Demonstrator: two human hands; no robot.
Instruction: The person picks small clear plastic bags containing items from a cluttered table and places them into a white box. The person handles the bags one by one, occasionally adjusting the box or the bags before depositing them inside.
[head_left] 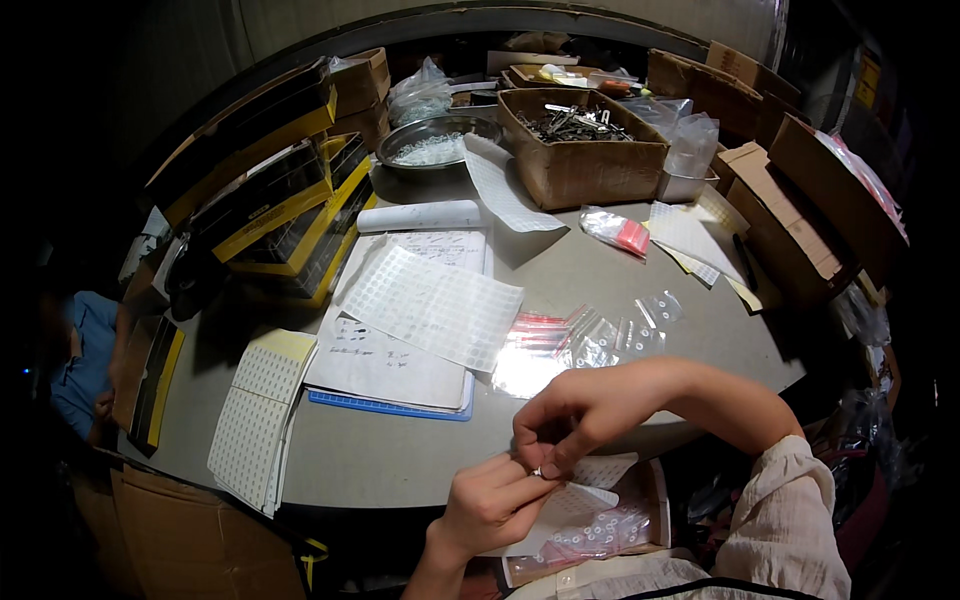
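Observation:
My left hand (490,503) holds a white sheet of small stickers (598,470) over my lap, its fingers closed along the sheet's edge. My right hand (592,408) reaches in from the right, with thumb and fingertips pinched together beside the left fingers. A tiny white spot shows where the fingers meet, too small to name. Under the sheet, a shallow open box (657,505) holds several see-through bags with small white round pieces (610,528). On the table just beyond my right hand lie several small zip bags (600,342), some with red strips.
More sticker sheets (435,300) cover an open notebook (400,385). A stack of printed sheets (262,400) overhangs the near left edge. A metal bowl (385,160) and a carton of dark metal parts (590,175) stand behind. Boxes line both sides; another person (85,350) is at left.

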